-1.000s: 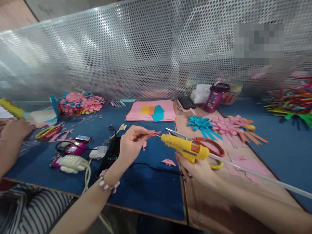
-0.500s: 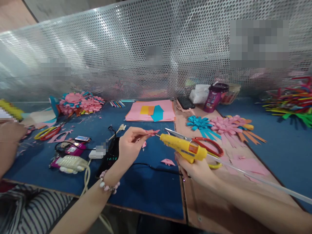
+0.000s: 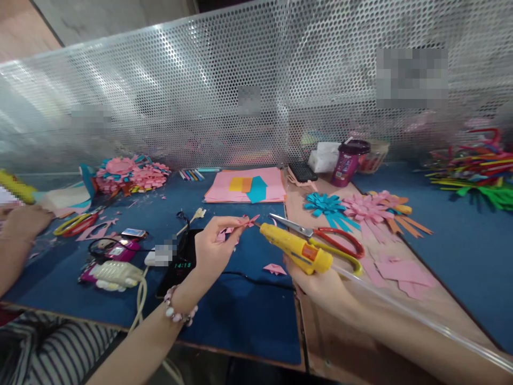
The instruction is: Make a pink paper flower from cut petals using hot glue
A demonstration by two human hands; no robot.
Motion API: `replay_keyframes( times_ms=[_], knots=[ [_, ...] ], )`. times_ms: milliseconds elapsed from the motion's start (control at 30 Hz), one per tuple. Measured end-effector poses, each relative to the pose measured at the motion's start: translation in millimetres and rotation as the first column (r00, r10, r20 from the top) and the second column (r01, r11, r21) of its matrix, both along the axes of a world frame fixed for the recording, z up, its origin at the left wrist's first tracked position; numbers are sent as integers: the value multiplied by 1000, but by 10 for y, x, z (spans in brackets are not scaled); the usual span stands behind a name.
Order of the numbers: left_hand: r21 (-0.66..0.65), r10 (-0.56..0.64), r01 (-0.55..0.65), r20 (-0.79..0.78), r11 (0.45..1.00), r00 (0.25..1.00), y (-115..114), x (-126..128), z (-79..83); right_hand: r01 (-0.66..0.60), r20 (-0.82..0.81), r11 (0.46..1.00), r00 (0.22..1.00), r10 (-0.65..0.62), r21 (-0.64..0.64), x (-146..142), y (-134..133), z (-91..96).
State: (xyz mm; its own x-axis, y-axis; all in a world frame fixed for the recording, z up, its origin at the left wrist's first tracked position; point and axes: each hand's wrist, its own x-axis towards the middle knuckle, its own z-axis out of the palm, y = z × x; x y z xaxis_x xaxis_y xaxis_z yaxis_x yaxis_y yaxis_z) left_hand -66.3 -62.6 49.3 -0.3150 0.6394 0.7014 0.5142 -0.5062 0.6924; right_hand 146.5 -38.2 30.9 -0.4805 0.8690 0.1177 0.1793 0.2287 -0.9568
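Observation:
Between the thumb and fingers of my left hand (image 3: 216,248) is a small folded pink paper piece (image 3: 253,219). My right hand (image 3: 320,286) is wrapped round a yellow glue gun (image 3: 294,247), its nozzle close to the paper; whether they touch I cannot tell. A long clear glue stick (image 3: 404,303) trails from the gun's back. Just behind the gun lie scissors (image 3: 340,240) with red and yellow handles. Below the nozzle a cut pink paper piece (image 3: 274,269) rests on the blue table.
Stacked pink paper sheets (image 3: 218,187) lie ahead. Paper flowers (image 3: 325,204) and a purple cup (image 3: 348,163) are to the right. Left of me are a phone (image 3: 172,275), a beige cable (image 3: 140,299), more scissors (image 3: 76,224) and another person's hand (image 3: 24,227). A perforated metal screen (image 3: 224,128) stands behind.
The pink piece in my left hand has turned to point more upward. My right hand has shifted the glue gun slightly left. The other person's hand has moved right.

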Motion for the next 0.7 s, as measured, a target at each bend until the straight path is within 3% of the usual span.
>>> replay_keyframes(
  times_ms=[167, 333, 567, 700],
  knots=[
    [-19, 50, -49, 12, 999, 999, 17, 15, -6, 27, 86, 995, 996, -35, 91, 0, 2, 40],
    [-14, 36, -36, 2, 999, 999, 21, 17, -33, 61, 106, 994, 992, -70, 89, -28, -18, 121],
    [-15, 48, -49, -42, 999, 998, 20, 8, -44, 78, 97, 985, 991, -94, 153, -22, -8, 43],
    [-25, 50, -49, 31, 998, 998, 15, 30, -28, 74, 49, 989, 996, -81, 125, -34, 13, 34]
  ],
)
